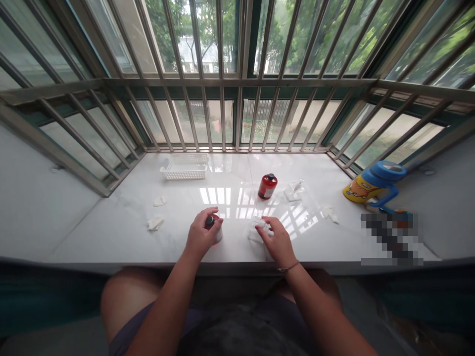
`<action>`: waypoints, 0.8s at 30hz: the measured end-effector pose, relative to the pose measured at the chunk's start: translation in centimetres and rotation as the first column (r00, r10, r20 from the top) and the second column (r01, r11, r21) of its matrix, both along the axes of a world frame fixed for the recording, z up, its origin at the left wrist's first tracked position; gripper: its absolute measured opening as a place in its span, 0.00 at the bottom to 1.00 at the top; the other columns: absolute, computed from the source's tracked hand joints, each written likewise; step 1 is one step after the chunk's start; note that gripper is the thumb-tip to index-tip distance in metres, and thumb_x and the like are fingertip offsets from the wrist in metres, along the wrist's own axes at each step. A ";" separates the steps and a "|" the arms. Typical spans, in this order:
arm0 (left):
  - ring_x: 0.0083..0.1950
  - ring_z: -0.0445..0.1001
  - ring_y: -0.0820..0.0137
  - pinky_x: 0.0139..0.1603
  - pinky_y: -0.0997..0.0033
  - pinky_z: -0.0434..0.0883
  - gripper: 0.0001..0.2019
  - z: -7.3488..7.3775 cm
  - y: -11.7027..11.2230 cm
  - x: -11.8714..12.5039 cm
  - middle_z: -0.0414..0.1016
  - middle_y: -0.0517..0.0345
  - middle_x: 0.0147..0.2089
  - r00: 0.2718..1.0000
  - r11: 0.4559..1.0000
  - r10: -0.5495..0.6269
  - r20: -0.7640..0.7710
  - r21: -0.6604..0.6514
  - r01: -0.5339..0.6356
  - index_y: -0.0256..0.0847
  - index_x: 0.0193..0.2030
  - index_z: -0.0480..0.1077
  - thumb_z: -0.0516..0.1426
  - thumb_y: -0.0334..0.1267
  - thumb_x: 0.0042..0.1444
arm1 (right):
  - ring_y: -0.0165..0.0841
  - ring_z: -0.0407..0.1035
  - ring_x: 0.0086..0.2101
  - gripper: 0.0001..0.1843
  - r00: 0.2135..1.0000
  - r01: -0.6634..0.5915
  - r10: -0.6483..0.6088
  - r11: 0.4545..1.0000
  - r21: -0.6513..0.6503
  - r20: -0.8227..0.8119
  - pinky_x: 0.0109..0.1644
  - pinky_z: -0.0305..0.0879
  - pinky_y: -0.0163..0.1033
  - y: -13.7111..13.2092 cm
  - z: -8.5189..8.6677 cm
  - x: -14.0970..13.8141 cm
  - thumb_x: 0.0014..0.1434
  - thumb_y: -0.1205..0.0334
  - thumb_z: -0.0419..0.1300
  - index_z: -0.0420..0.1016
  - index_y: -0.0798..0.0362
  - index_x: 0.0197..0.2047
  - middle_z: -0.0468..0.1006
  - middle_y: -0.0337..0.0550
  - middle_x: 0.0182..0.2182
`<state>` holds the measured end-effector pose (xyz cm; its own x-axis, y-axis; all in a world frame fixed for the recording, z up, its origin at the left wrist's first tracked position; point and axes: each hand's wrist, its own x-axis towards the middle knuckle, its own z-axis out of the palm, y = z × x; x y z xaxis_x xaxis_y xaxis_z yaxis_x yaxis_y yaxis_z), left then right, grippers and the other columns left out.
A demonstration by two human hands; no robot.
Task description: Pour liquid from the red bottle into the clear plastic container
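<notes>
My left hand (202,232) is closed around a red bottle (216,237) with a black cap, near the front edge of the white counter; the palm and fingers cover part of it. With thumb and fingers, my right hand (276,238) grips a clear plastic piece (255,231) low over the counter. Its exact kind is hard to make out. Beyond the hands stands a second red bottle (267,187), upright, with a black cap and a pale label. Just right of that bottle lies another clear plastic piece (294,192).
A white perforated basket (184,168) sits at the back left. Crumpled white tissues (155,224) lie on the left, and another tissue (329,214) on the right. A blue and yellow jug (374,183) stands tilted-looking at the right. Metal window bars (237,83) enclose the counter (122,227).
</notes>
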<state>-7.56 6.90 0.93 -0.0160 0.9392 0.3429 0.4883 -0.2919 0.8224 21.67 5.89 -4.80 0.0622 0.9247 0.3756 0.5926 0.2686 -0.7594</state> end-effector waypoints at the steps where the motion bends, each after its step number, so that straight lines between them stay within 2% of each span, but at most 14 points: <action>1: 0.67 0.78 0.55 0.71 0.49 0.73 0.16 -0.1 0.0 -0.1 0.80 0.48 0.64 1.000 0.999 -0.029 0.003 0.017 0.029 0.47 0.58 0.76 0.60 0.51 0.70 | 0.48 0.76 0.55 0.20 1.000 0.008 -0.008 1.000 0.001 -0.004 0.53 0.80 0.55 0.0 -0.1 -0.1 0.70 0.39 0.61 0.76 0.48 0.51 0.81 0.52 0.54; 4: 0.68 0.76 0.55 0.71 0.50 0.72 0.17 -0.3 0.1 -0.6 0.79 0.45 0.65 0.995 0.993 -0.100 -0.003 0.058 0.100 0.46 0.56 0.76 0.56 0.53 0.73 | 0.48 0.76 0.54 0.21 1.000 0.017 -0.017 1.000 0.001 -0.004 0.51 0.81 0.54 0.0 -0.5 -0.6 0.71 0.39 0.60 0.76 0.48 0.50 0.80 0.53 0.53; 7: 0.66 0.77 0.55 0.69 0.51 0.73 0.17 -0.5 0.2 -0.9 0.79 0.44 0.63 0.993 0.990 -0.120 -0.008 0.071 0.121 0.45 0.52 0.76 0.54 0.54 0.74 | 0.48 0.75 0.55 0.21 1.000 0.026 -0.026 1.000 -0.002 -0.007 0.50 0.81 0.53 0.0 -0.6 -0.8 0.71 0.38 0.60 0.75 0.48 0.51 0.80 0.53 0.53; 11: 0.62 0.80 0.56 0.65 0.52 0.75 0.16 -0.9 0.0 -0.8 0.81 0.46 0.60 0.997 0.994 -0.082 0.014 0.071 0.081 0.45 0.50 0.74 0.56 0.55 0.73 | 0.47 0.75 0.54 0.22 1.000 0.029 -0.029 1.000 -0.007 -0.011 0.47 0.81 0.51 0.0 -0.7 -0.7 0.70 0.39 0.60 0.75 0.48 0.51 0.79 0.53 0.54; 17: 0.60 0.82 0.57 0.63 0.50 0.76 0.18 -1.7 -0.3 0.0 0.83 0.46 0.58 0.979 1.000 0.016 0.201 0.020 -0.021 0.47 0.48 0.64 0.65 0.53 0.66 | 0.47 0.74 0.54 0.20 0.999 0.030 -0.030 0.999 -0.011 -0.013 0.47 0.81 0.50 0.0 -0.7 -0.7 0.71 0.41 0.61 0.75 0.48 0.52 0.79 0.52 0.54; 20: 0.61 0.82 0.56 0.66 0.47 0.75 0.26 -1.4 -0.4 0.4 0.83 0.46 0.58 0.963 0.999 0.039 0.265 0.005 -0.042 0.48 0.52 0.62 0.71 0.52 0.59 | 0.47 0.74 0.54 0.20 0.999 0.034 -0.034 0.999 -0.015 -0.013 0.48 0.80 0.51 -0.1 -0.6 -0.8 0.71 0.41 0.61 0.75 0.48 0.52 0.79 0.53 0.54; 22: 0.63 0.80 0.55 0.69 0.45 0.73 0.31 -1.1 -0.4 0.5 0.82 0.47 0.59 0.970 0.999 0.047 0.237 -0.006 -0.047 0.48 0.58 0.63 0.73 0.51 0.56 | 0.48 0.74 0.55 0.19 0.999 0.034 -0.035 0.999 -0.017 -0.013 0.48 0.80 0.51 -0.1 -0.6 -0.8 0.71 0.41 0.61 0.75 0.48 0.51 0.79 0.53 0.54; 24: 0.64 0.80 0.54 0.70 0.46 0.72 0.30 -0.7 -0.5 0.4 0.82 0.48 0.60 0.984 0.999 0.038 0.173 -0.034 -0.033 0.48 0.60 0.68 0.73 0.51 0.57 | 0.48 0.74 0.55 0.19 0.999 0.035 -0.035 0.999 -0.018 -0.013 0.48 0.80 0.51 -0.1 -0.6 -0.8 0.71 0.41 0.61 0.75 0.48 0.51 0.79 0.53 0.54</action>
